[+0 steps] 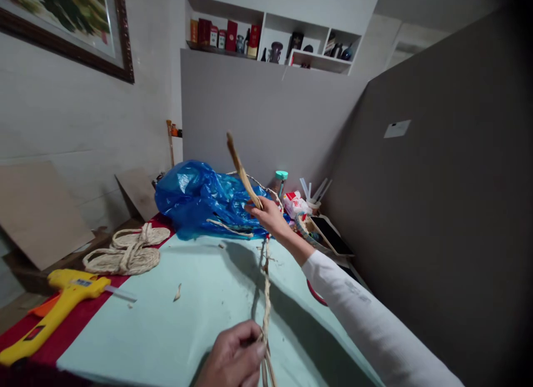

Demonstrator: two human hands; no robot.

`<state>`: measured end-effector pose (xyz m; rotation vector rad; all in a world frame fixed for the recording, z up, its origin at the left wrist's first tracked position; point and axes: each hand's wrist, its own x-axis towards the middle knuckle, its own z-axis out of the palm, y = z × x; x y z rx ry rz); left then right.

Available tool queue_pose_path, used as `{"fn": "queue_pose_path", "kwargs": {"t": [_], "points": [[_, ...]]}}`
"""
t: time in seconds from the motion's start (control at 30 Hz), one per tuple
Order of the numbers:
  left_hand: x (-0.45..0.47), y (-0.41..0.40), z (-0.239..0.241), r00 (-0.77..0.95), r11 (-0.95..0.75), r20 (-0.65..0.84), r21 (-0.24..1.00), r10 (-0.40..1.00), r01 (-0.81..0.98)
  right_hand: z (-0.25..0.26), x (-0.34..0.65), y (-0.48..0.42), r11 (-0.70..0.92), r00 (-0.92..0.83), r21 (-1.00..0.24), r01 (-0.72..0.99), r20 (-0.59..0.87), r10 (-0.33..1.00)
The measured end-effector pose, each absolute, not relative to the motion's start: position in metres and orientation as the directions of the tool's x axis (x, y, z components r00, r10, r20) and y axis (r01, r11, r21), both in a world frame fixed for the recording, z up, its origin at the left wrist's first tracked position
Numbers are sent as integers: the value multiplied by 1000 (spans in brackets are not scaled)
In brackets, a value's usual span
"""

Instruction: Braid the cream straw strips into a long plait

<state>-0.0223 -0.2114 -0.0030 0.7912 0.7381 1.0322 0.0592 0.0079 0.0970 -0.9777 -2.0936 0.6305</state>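
Note:
Near the bottom edge, my left hand [238, 355] pinches a twisted straw cord [267, 292] between thumb and fingers. Loose strands trail below that grip, while the cord runs away from me over the table to a small red spot at its far end. My right hand [270, 214] is stretched forward above the table, closed around a tan dried plant-fibre strip [239, 167] that points up and to the left. Behind it lies a crumpled blue plastic bag [195, 195], with a thin straw piece [229, 227] lying along its front edge.
A pair of woven straw sandals [131, 254] and a yellow glue gun [69, 298] lie at the left on red cloth. At the right are a basket [306, 229], a dark-screened tablet [331, 235] and a teal-lidded jar [281, 176]. Grey panels [437, 181] border the pale table [137, 320].

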Motion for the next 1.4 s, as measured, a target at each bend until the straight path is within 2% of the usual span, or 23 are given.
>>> {"fn": "queue_pose_path", "kwargs": {"t": [0.07, 0.13, 0.17, 0.23, 0.33, 0.47, 0.57, 0.67, 0.77, 0.83, 0.9, 1.0, 1.13, 1.3, 1.4], "points": [[-22, -216, 1, 341, 332, -190, 839, 921, -431, 95, 77, -29, 519, -483, -760, 392, 310, 819], [-21, -222, 5, 286, 297, -195, 879, 938, -373, 88, 94, -68, 269, -560, -943, 197, 117, 820], [-20, -225, 6, 228, 256, -186, 907, 956, -333, 83, 102, -88, 168, -583, -979, 118, 69, 810], [-18, -230, 8, 91, 176, -158, 954, 983, -241, 72, 115, -126, 55, -601, -998, 20, 32, 799], [-15, -237, 10, -45, 115, -128, 967, 991, -227, 56, 131, -173, 20, -597, -1000, -15, 25, 802], [-12, -242, 11, -140, 22, -80, 927, 987, -374, 40, 139, -215, 27, -555, -998, 57, -9, 832], [-10, -243, 8, -127, 32, -79, 941, 989, -337, 29, 138, -232, 99, -463, -984, 149, 19, 886], [-7, -245, 5, -108, 47, -82, 956, 991, -290, 21, 136, -239, 239, -299, -906, 349, 134, 945], [-4, -248, 4, -99, 8, -41, 952, 994, -307, 16, 134, -243, 349, -193, -771, 533, 291, 937], [-2, -250, 6, -81, -15, -11, 949, 997, -314, 14, 132, -246, 376, -162, -724, 578, 350, 923], [1, -249, 8, -108, -47, 13, 947, 994, -317, 12, 129, -250, 372, -143, -732, 571, 358, 923], [4, -247, 11, -171, -90, 35, 942, 985, -323, 10, 125, -253, 318, -115, -825, 468, 300, 947], [3, -247, 13, -143, -45, -6, 934, 990, -354, 9, 125, -249, 233, -76, -957, 171, 223, 972], [-3, -249, 15, -101, 38, -80, 930, 992, -366, 3, 128, -242, 85, -94, -982, -169, 102, 990], [-6, -249, 17, -56, 74, -104, 918, 993, -390, -2, 127, -242, 1, -120, -961, -275, 35, 992]]}}
